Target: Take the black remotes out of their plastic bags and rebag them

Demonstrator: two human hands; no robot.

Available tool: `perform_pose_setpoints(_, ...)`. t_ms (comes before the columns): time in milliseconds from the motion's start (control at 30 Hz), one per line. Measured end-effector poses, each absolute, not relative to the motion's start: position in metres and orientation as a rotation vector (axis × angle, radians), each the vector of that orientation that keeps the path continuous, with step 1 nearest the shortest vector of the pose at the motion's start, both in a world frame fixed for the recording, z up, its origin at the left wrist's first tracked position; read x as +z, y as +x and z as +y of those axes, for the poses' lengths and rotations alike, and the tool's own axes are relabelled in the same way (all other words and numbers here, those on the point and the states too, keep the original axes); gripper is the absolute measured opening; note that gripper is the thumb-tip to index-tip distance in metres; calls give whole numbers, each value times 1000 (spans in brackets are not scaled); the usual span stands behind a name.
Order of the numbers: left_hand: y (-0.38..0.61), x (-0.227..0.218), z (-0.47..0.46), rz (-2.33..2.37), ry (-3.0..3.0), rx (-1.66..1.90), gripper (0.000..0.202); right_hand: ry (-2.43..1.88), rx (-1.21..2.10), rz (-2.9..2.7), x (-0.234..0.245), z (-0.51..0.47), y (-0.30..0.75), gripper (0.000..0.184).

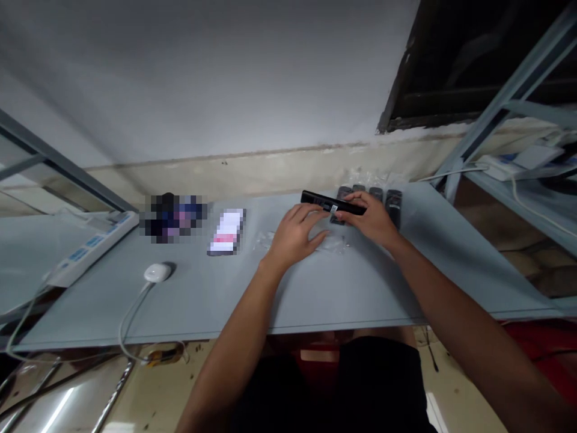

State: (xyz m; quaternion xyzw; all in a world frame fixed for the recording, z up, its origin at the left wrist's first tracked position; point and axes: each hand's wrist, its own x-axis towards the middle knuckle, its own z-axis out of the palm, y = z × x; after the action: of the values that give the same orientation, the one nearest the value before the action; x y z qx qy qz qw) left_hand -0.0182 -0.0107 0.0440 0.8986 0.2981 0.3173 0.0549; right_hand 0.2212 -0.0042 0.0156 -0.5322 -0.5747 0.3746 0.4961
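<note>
A black remote control [311, 197] with a small white label is held tilted above the table. My right hand [372, 219] grips its right end between thumb and fingers. Along its lower edge lie the fingers of my left hand [295, 234], stretched out with the thumb held apart; whether they press on it I cannot tell. Behind and beside my right hand, several more dark remote controls [393, 204] lie side by side, partly covered by that hand. Clear plastic wrapping [331, 243] rests on the table under my left hand.
The grey-blue table [216, 300] also bears a lit phone [228, 233], a blurred dark object [171, 218] and a white charger plug [157, 273] with its cable. A power strip [97, 246] runs along the left edge. Metal frames stand at both sides, with a wall behind.
</note>
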Motion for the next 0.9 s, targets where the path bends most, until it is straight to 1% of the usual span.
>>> perform_pose_setpoints(67,-11,49,-6,949,2824,961,38,-1257,982,-1355,18,-5,221,53)
perform_pose_setpoints(200,1,51,8,873,3001,815,49,-1148,1204,-1336,20,-8,222,47)
perform_pose_setpoints(267,4,47,15,824,3048,758,47,-1120,1265,-1336,20,-10,223,44)
perform_pose_setpoints(367,3,38,19,806,3051,772,42,-1087,1323,-1389,20,-11,226,38)
perform_pose_setpoints(433,-2,33,20,815,3028,771,41,-1098,1333,-1427,20,-10,227,37)
perform_pose_setpoints(500,-9,31,22,852,2996,762,41,-1174,1268,-1447,18,-8,229,39)
perform_pose_setpoints(633,-21,33,26,927,2941,777,40,-1367,1020,-1525,11,-2,234,46)
perform_pose_setpoints(767,-28,33,29,975,2914,729,39,-1425,829,-1638,6,1,239,51)
perform_pose_setpoints(833,-33,31,32,1013,2894,731,39,-1423,776,-1619,3,3,242,51)
perform_pose_setpoints(900,-40,30,36,1074,2856,764,38,-1393,794,-1535,0,6,247,52)
